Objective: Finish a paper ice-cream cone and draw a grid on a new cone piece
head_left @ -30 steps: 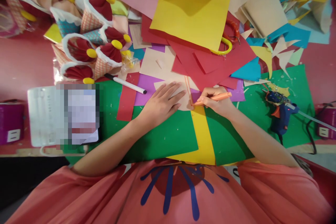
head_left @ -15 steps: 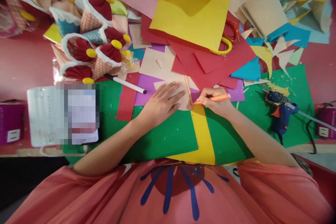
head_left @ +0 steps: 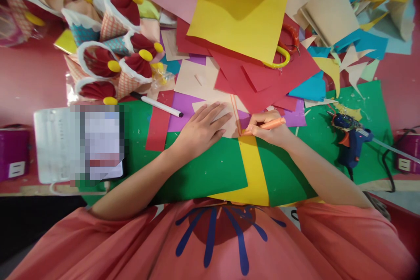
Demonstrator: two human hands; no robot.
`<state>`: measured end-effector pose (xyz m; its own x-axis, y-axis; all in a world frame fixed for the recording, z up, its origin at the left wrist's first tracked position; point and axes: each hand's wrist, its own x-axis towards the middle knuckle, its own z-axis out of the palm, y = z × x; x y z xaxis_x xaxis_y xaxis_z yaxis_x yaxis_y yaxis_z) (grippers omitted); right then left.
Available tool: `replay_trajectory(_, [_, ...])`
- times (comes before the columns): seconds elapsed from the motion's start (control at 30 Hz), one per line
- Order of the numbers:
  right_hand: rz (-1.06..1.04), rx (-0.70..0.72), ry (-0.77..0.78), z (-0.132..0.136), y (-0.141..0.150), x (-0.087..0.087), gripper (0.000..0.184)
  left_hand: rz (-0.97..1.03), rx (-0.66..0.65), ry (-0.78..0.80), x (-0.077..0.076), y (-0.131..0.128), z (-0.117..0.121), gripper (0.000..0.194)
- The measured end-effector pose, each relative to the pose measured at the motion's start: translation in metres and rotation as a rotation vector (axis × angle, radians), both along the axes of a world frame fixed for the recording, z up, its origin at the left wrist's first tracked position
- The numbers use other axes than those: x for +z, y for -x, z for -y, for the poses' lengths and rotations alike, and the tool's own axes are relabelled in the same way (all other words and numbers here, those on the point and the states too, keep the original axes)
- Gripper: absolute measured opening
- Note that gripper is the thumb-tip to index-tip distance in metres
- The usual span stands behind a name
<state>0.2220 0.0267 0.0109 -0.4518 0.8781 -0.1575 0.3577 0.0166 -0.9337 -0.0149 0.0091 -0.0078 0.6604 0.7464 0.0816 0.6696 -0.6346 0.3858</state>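
My left hand (head_left: 206, 126) lies flat, fingers stretched out, on a pale peach piece of paper (head_left: 231, 127). Orange lines run down near that piece's right edge. In my right hand (head_left: 265, 127) is an orange marker (head_left: 274, 123), pinched in a writing grip with its tip at the paper's lower right corner. Beneath are green sheets (head_left: 206, 170), a yellow strip (head_left: 251, 153) and a purple sheet (head_left: 180, 100). A white pen with a black end (head_left: 162, 107) rests left of my left hand, beside a red paper strip (head_left: 160, 127).
Fabric cones with yellow dots (head_left: 108, 65) crowd the upper left. A phone (head_left: 104, 144) lies at the left. Red-and-yellow-handled scissors (head_left: 284, 57) are partly under a yellow sheet (head_left: 243, 8). A blue glue gun (head_left: 354, 142) with a cord lies right, near paper scraps (head_left: 356, 68).
The orange marker's tip has moved slightly down to the corner of the peach paper, and my right hand has shifted a little with it. My left hand stays in place.
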Motion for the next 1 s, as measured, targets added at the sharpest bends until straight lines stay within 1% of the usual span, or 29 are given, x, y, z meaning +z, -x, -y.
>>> replay_trajectory(0.07, [-0.074, -0.034, 0.085, -0.001, -0.001, 0.000, 0.024, 0.001, 0.001, -0.002, 0.000, 0.000, 0.000, 0.040])
replay_trajectory(0.17, [-0.248, -0.206, 0.234, -0.003, -0.002, -0.001, 0.018, 0.002, 0.003, -0.016, 0.001, 0.000, 0.000, 0.039])
replay_trajectory(0.23, [-0.354, -0.316, 0.253, -0.004, -0.002, -0.002, 0.018, 0.011, -0.005, -0.023, 0.001, 0.000, 0.000, 0.039])
replay_trajectory(0.33, [-0.428, -0.378, 0.205, -0.004, -0.001, -0.004, 0.021, 0.036, -0.078, -0.031, 0.002, -0.001, 0.003, 0.039])
replay_trajectory(0.43, [-0.371, -0.361, 0.154, -0.003, -0.001, -0.006, 0.030, 0.039, -0.182, -0.071, 0.001, -0.002, 0.008, 0.040])
replay_trajectory(0.57, [-0.253, -0.298, 0.061, 0.001, -0.001, -0.004, 0.026, 0.027, -0.246, -0.132, 0.002, -0.004, 0.014, 0.039])
replay_trajectory(0.8, [-0.066, -0.242, -0.057, 0.003, 0.003, -0.002, 0.024, -0.034, -0.247, -0.101, 0.005, -0.007, 0.016, 0.036])
replay_trajectory(1.0, [-0.016, -0.196, -0.114, 0.002, 0.003, -0.004, 0.024, -0.026, -0.252, -0.115, 0.003, -0.007, 0.016, 0.037])
